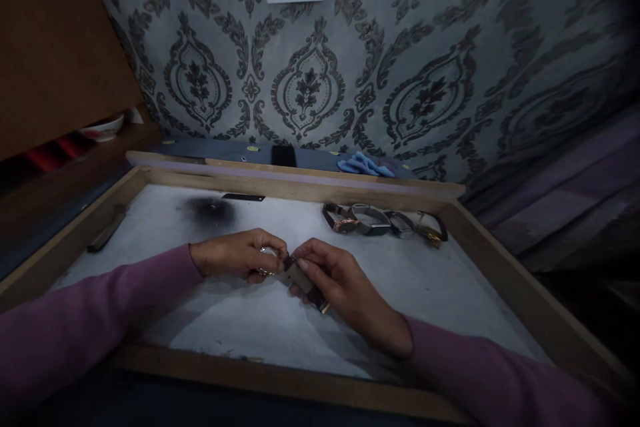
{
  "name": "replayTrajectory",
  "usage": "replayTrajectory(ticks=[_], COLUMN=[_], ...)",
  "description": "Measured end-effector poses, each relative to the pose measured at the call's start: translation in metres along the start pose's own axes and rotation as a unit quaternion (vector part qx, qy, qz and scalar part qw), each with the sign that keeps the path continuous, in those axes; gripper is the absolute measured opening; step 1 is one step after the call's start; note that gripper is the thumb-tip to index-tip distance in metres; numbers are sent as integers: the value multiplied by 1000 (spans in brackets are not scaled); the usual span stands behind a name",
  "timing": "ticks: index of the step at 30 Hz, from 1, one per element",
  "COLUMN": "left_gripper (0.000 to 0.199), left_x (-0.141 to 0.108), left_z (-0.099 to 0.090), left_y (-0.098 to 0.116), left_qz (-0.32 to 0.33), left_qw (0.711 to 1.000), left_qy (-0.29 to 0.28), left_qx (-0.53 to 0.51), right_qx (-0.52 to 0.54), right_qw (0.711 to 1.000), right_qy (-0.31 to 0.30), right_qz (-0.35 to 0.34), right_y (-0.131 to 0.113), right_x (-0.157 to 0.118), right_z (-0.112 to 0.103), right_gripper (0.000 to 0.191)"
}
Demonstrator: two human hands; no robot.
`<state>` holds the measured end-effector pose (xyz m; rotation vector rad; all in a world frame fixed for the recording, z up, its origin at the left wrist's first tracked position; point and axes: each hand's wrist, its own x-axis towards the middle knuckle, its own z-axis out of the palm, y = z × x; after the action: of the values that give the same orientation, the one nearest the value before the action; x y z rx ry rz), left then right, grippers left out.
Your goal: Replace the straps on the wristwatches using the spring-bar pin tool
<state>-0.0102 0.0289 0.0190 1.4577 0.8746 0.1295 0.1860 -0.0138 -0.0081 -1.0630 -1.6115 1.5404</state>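
Over the middle of a shallow wooden-framed tray, my left hand (245, 255) pinches a shiny round watch case (269, 260), partly covered by the fingers. My right hand (335, 277) is closed on a dark watch strap (303, 282) with a buckle at its lower end. The strap's upper end meets the left fingertips beside the case; whether the two are joined cannot be made out. Farther back and to the right, several wristwatches (371, 219) lie in a row, apart from both hands.
The tray's raised wooden rim (300, 180) surrounds its white floor. A dark strap piece (107, 228) rests at the left, a thin black strip (243, 197) near the back. Behind the rim are a black flat object (283, 155) and a blue cloth (365, 164). Patterned wallpaper rises beyond.
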Motion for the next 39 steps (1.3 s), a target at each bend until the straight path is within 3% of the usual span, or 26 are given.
replayTrajectory(ticks=[28, 34, 39], left_gripper=[20, 16, 19], left_x=[0, -2, -1], left_z=[0, -1, -4], left_y=[1, 0, -4], left_qz=[6, 11, 30], left_qw=[999, 1000, 998], left_qy=[25, -9, -30], left_qx=[-40, -19, -37], right_qx=[25, -9, -23], right_qw=[1000, 1000, 1000], right_qy=[-14, 5, 5], right_qz=[11, 23, -9], right_y=[5, 6, 2], right_x=[4, 4, 3], right_z=[-1, -1, -2], right_gripper=[23, 22, 18])
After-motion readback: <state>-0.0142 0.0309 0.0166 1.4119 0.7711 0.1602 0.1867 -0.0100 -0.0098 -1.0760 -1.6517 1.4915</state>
